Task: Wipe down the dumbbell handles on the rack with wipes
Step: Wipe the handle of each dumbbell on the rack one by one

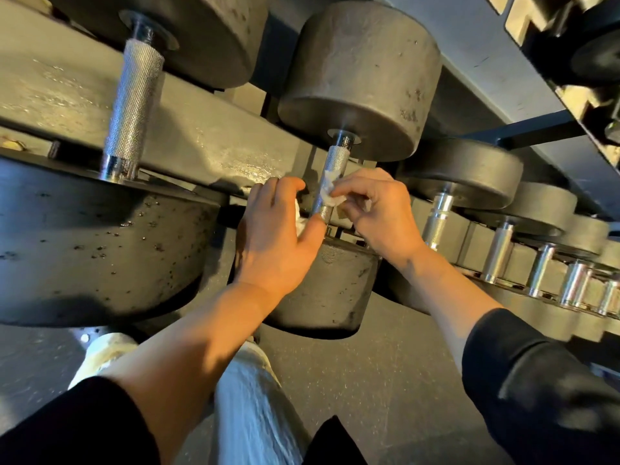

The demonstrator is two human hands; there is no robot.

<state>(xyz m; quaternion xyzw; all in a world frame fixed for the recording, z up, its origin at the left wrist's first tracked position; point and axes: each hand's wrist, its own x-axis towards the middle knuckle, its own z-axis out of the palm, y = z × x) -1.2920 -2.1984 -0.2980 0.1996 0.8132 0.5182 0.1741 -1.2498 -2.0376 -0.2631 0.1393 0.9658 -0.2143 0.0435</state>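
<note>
- The middle dumbbell handle (330, 182) was the one in play, a knurled steel bar running between its far weight (362, 78) and its near weight (322, 293) on the rack (201, 129).
- The right hand (375, 209) pinched a crumpled white wipe (328, 193) against the bar, fingertips curled round the paper, likely so the wipe wrapped the steel rather than skimming it.
- The left hand (278, 236) came in from the other side, fingers curled, thumb touching the lower end of the handle; a scrap of white showed under its palm, so it seemed to be holding a second wad or the wipe's tail, and I couldn't tell which.
- Two hands on one bar looked like a bracing job: one steadying, one rubbing.
- The wipe sat about midway along the handle, so by my reckoning the upper stretch near the collar was not yet covered.
- To the left, a thicker handle (134, 102) stood untouched by either hand; to the right, a row of smaller handles (503, 253) ran off along the rack.
- Below, the dark gym floor (385, 380) and a pale trouser leg (255, 414) filled the foreground.
</note>
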